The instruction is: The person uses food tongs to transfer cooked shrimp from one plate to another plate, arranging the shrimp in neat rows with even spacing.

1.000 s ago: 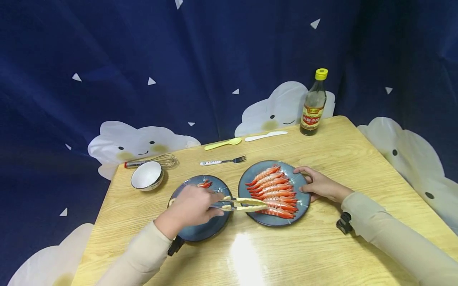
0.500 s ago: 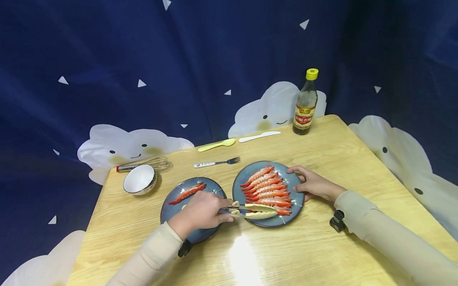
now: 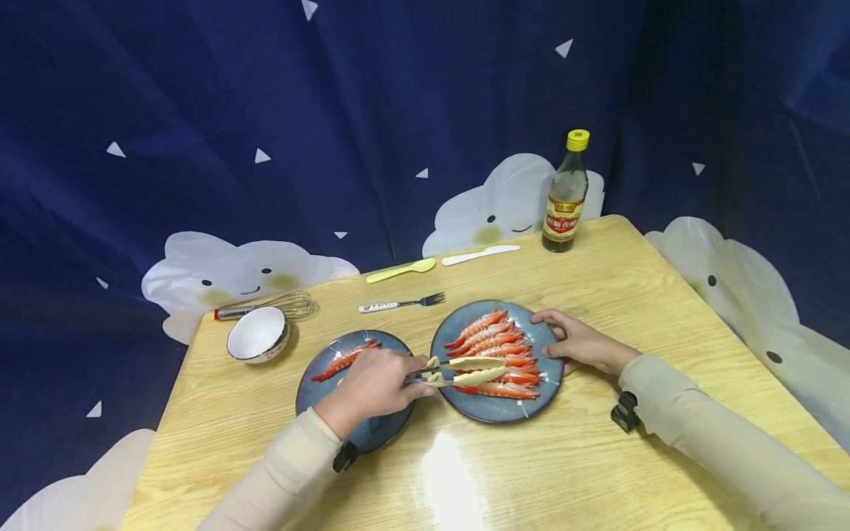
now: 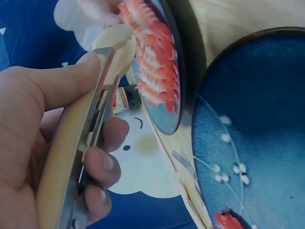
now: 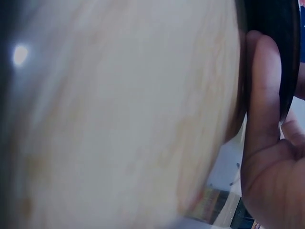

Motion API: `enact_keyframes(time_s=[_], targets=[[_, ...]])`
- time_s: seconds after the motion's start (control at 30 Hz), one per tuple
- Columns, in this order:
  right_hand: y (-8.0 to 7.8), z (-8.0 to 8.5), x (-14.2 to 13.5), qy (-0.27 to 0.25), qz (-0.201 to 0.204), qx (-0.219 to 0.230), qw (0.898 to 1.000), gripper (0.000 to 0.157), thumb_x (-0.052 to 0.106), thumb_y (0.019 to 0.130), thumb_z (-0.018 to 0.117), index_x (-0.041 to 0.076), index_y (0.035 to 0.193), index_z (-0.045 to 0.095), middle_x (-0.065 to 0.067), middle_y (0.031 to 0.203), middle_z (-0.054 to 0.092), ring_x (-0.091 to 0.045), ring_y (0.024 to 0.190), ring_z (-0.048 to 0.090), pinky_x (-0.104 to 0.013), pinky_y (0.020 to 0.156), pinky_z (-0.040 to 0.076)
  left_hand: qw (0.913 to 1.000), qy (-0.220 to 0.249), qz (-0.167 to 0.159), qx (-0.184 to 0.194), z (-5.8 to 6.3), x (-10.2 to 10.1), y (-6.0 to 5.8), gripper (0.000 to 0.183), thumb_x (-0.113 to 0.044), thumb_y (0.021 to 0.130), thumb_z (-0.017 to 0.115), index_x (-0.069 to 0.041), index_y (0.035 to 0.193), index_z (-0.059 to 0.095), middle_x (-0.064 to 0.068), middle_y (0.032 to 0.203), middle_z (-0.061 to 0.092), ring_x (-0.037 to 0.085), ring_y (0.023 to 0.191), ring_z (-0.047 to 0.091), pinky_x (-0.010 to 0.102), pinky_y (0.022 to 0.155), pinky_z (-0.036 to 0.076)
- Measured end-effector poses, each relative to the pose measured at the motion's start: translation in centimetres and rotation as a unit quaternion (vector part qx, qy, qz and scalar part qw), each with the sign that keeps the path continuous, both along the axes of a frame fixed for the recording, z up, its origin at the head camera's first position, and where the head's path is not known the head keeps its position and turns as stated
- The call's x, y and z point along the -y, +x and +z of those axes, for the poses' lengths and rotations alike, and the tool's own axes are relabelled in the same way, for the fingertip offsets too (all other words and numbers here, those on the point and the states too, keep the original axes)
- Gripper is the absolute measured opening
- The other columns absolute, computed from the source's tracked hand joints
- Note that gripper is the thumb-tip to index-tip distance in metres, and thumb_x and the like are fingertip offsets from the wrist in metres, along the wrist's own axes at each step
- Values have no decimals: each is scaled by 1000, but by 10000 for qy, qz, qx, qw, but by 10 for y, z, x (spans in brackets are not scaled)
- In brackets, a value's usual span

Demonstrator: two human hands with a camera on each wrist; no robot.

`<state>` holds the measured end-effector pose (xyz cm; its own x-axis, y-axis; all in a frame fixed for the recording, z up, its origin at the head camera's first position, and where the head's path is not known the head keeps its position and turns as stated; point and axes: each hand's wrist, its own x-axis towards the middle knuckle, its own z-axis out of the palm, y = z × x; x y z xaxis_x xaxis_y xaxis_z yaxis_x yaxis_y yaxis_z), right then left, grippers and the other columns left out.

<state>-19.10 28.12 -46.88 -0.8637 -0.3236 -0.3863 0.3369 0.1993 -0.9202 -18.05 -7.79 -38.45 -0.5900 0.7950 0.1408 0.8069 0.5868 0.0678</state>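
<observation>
My left hand [image 3: 375, 383] grips tongs [image 4: 71, 157] with cream-coloured tips, its fingers curled round their handle. The tongs' spread tips hover over or touch the lower shrimp of a row of red-orange shrimp [image 3: 494, 341] on the right-hand blue plate [image 3: 465, 404]; contact cannot be made out. My right hand [image 3: 584, 343] holds that plate's right rim, thumb on top; in the right wrist view, fingers [image 5: 264, 81] lie against the plate's underside. Beneath my left hand lies a second blue plate [image 3: 312, 398], partly hidden, with one shrimp [image 3: 345, 360] near its far side.
Behind the plates lie a fork [image 3: 401, 303], a yellow spoon [image 3: 401, 271] and a white knife [image 3: 481, 255]. A white bowl [image 3: 257, 334] and a whisk [image 3: 292, 304] are at the left. A dark sauce bottle [image 3: 564, 195] stands upright at the back right of the wooden table [image 3: 531, 479].
My left hand has shifted slightly right and down from the left plate, uncovering its shrimp. The tongs' tips drew closer together, then spread again over the row. My right hand stays on the plate's rim.
</observation>
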Motion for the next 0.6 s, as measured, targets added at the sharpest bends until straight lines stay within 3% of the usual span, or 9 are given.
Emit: enact_keyframes(time_s=[0.43, 0.6], targets=[[0, 1, 0, -22, -2, 40, 10000, 59, -4, 82, 52, 18, 129, 27, -23, 110, 48, -34, 78, 60, -47, 56, 47, 9999, -75, 0, 146, 2, 2, 4, 41, -49, 76, 59, -20, 105, 64, -4, 78, 65, 10, 58, 56, 27, 42, 36], [0, 1, 1, 8, -10, 58, 10000, 59, -4, 81, 53, 18, 129, 27, -23, 112, 47, -34, 79, 60, -47, 56, 47, 9988, -34, -164, 466, 5, 5, 8, 41, -49, 76, 58, -21, 105, 65, -6, 76, 65, 5, 56, 54, 25, 44, 36]])
